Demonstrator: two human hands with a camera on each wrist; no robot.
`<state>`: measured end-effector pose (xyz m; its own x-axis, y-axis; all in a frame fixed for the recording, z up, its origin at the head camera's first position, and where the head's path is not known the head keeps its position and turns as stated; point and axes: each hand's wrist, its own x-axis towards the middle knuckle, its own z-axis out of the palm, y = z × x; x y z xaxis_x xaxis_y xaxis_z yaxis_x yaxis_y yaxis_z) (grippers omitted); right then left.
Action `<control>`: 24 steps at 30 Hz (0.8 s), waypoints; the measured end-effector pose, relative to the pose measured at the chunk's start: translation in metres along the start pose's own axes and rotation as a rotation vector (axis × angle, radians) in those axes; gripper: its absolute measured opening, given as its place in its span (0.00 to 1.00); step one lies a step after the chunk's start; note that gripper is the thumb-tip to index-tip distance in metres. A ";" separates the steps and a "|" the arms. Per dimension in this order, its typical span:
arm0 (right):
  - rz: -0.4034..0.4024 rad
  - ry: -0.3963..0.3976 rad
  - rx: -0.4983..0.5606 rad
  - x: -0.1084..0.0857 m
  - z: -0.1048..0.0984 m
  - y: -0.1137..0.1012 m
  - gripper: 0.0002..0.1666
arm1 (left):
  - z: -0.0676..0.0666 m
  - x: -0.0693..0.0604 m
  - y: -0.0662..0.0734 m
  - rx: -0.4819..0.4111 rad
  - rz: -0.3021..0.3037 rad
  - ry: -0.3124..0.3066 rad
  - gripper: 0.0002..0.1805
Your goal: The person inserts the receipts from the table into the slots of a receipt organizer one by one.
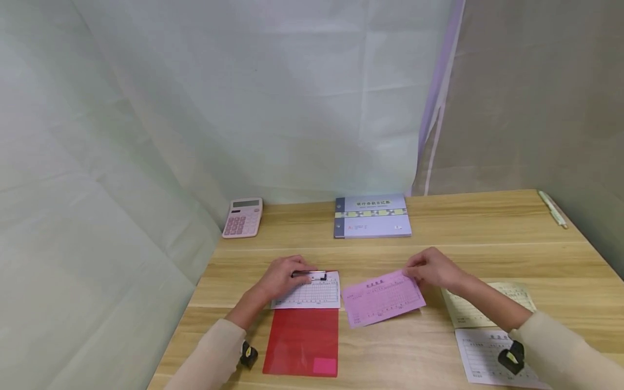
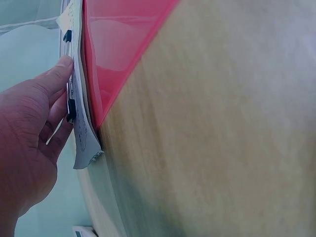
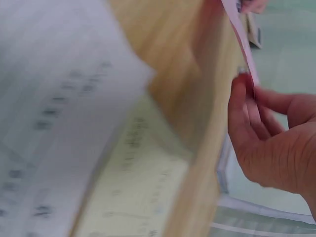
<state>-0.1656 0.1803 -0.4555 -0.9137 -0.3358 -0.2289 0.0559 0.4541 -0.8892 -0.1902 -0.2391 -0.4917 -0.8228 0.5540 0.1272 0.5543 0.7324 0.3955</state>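
Observation:
My left hand (image 1: pixel 287 275) holds the clip (image 1: pixel 312 275) at the top of a white form (image 1: pixel 309 294), which lies over the upper part of a red folder (image 1: pixel 302 338). In the left wrist view, thumb and fingers of the left hand (image 2: pixel 34 113) grip the clip's edge beside the papers (image 2: pixel 85 140). My right hand (image 1: pixel 434 268) pinches the upper right corner of a pink printed slip (image 1: pixel 384 299), tilted just right of the folder. In the right wrist view, the pink slip (image 3: pixel 242 37) appears edge-on between the thumb and fingers of the right hand (image 3: pixel 276 133).
A pink calculator (image 1: pixel 244 218) stands at the back left, a ledger book (image 1: pixel 372 216) at the back middle. A pen (image 1: pixel 553 209) lies at the back right. Beneath the right forearm lie a yellow form (image 1: pixel 512 295) and a white form (image 1: pixel 480 357). Fabric hangs behind the table (image 1: pixel 487 233).

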 end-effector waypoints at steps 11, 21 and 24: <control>-0.009 -0.129 0.136 0.028 0.044 -0.041 0.07 | -0.001 0.000 -0.001 0.032 0.011 -0.009 0.18; 0.038 -0.029 0.078 0.058 0.109 -0.058 0.04 | -0.004 0.003 0.002 0.033 -0.021 -0.054 0.17; 0.063 -0.005 0.083 0.065 0.119 -0.063 0.04 | -0.004 0.003 0.001 0.042 0.003 -0.050 0.16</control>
<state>-0.1805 0.0319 -0.4611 -0.9054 -0.3126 -0.2873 0.1466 0.4049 -0.9025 -0.1931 -0.2383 -0.4872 -0.8140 0.5750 0.0820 0.5628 0.7459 0.3561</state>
